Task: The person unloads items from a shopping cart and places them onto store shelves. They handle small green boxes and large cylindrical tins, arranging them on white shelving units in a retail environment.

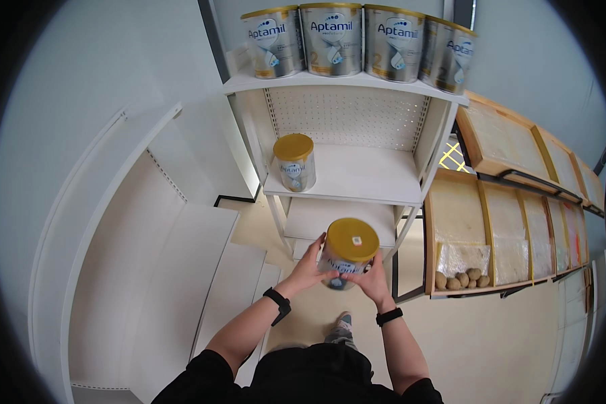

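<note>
An Aptamil formula can with a gold lid (pixel 352 239) is held upright between my two hands, in front of the white shelf unit. My left hand (pixel 310 267) grips its left side, my right hand (pixel 370 280) its right side, and both thumbs lie on its front. A white sticker with a printed mark is on the lid. Beyond my hands, another gold-lidded Aptamil can (pixel 296 164) stands upright at the left of the middle shelf (pixel 363 174). Several more such cans (pixel 332 43) stand side by side on the top shelf (pixel 343 81).
White shelving (pixel 111 237) runs along the left, with stepped lower shelves (pixel 227 293). At the right, wooden display bins (pixel 429 237) stick out, one holding several round brown items (pixel 462 279). Pale floor (pixel 464 343) shows at the lower right.
</note>
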Tool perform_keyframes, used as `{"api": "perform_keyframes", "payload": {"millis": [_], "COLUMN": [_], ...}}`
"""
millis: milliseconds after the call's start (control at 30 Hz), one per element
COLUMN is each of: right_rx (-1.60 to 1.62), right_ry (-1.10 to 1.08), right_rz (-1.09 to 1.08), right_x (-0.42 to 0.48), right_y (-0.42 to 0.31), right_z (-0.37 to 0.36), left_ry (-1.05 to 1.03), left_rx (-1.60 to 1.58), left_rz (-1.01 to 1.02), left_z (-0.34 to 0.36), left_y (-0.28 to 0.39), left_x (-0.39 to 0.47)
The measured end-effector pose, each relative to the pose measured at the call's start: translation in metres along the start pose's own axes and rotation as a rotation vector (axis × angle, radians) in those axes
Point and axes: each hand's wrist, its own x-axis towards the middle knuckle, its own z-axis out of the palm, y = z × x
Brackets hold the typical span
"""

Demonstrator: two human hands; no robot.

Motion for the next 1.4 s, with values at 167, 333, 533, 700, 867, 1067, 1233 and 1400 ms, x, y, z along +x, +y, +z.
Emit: {"api": "perform_keyframes", "payload": {"millis": [167, 333, 533, 700, 867, 1067, 1233, 1400], "right_rx": [0.031, -0.287, -0.111, -0.015, -0.035, -0.064, -0.079, -0.055], "right_ry": [0.171, 0.267, 0.149, 0.071, 0.037, -0.052, -0.113, -0.121], "right_rz": [-0.055, -0.17, -0.171, -0.047, -0.036, -0.072, -0.098, -0.045], "right_x": [0.103, 0.202, 0.274, 0.283, 0.292, 0.302, 0.301, 0.3], "right_y": [0.001, -0.008, 0.024, 0.025, 0.037, 0.041, 0.034, 0.027], "right_z": [-0.009, -0.007, 0.007, 0.021, 0.025, 0.016, 0.01, 0.011], "left_ry": [0.3, 0.496, 0.538, 0.43, 0.334, 0.332, 0.304, 0.368], "left_rx": [-0.071, -0.077, -0.365, -0.472, -0.604, -0.587, -0.599, -0.667], "left_rz": [-0.21, -0.236, -0.325, -0.286, -0.278, -0.304, -0.283, -0.253], "left_z": [-0.041, -0.108, -0.165, -0.184, -0.189, -0.19, -0.189, -0.186], "left_y": [-0.03, -0.079, -0.084, -0.097, -0.108, -0.106, -0.105, -0.106], "left_x": [0.07, 0.138, 0.207, 0.226, 0.232, 0.233, 0.23, 0.23]}}
